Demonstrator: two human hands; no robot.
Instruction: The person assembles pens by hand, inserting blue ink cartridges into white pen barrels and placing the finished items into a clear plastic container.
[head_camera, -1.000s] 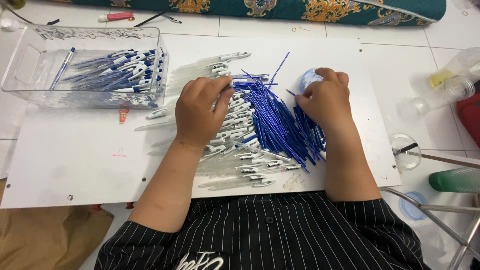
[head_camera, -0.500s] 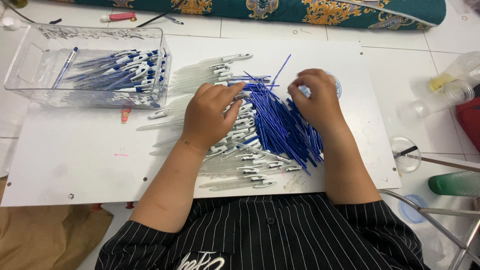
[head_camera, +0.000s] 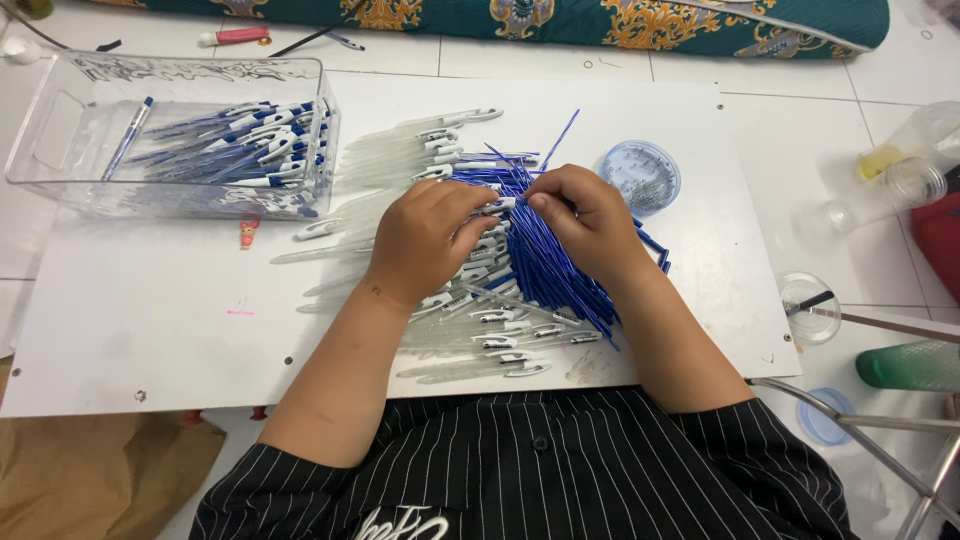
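Where both hands meet, right hand (head_camera: 590, 222) grip pinches blue refill (head_camera: 545, 262); left hand (head_camera: 425, 240) grip unclear.

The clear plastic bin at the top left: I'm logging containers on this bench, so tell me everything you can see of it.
The clear plastic bin is a rectangular, see-through tub with rounded corners and a moulded handle recess at its left end. It stands upright and open-topped on the white board's far left corner. Inside, a heap of assembled pens with blue and white parts lies toward its right end; one pen lies apart on the left. Neither hand touches it.
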